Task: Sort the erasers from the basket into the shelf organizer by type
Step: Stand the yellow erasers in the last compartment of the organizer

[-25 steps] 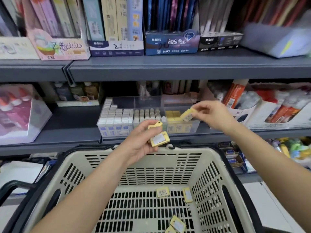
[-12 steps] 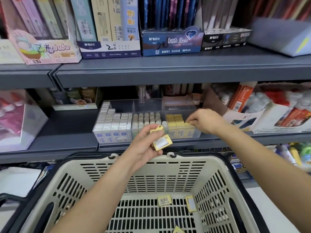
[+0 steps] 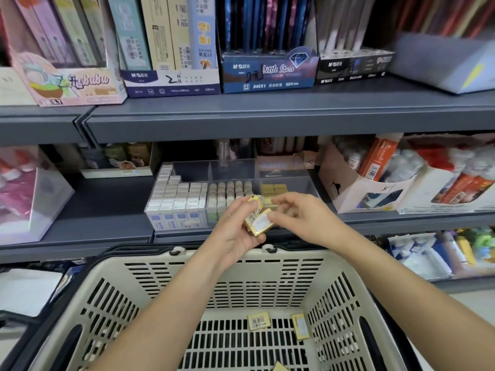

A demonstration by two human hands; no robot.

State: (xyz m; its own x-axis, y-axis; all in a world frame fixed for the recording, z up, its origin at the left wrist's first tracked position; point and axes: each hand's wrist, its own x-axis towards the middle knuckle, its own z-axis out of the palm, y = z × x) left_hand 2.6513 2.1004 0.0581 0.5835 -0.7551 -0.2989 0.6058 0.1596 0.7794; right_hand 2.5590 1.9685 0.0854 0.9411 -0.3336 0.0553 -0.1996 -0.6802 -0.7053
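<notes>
My left hand [image 3: 235, 231] grips a small stack of yellow erasers [image 3: 258, 220] just above the far rim of the beige basket [image 3: 187, 287]. My right hand [image 3: 300, 218] has come up beside it, fingers curled, fingertips touching the front yellow eraser. The clear shelf organizer [image 3: 308, 183] stands behind the hands, with white erasers [image 3: 176, 196] on the left, round grey ones [image 3: 227, 191] in the middle and yellow ones [image 3: 273, 190] on the right. Loose yellow erasers [image 3: 258, 321] lie on the basket floor.
An upper shelf edge [image 3: 267, 119] hangs above the organizer, loaded with pencil boxes. A cardboard box of glue [image 3: 369, 183] stands right of the organizer, a pink box [image 3: 29, 199] at the left. The basket's black handle [image 3: 16, 341] runs along the lower left.
My right hand has drawn back from the organizer's yellow compartment, leaving its eraser there, and now meets the stack in my left hand. The left hand has barely moved.
</notes>
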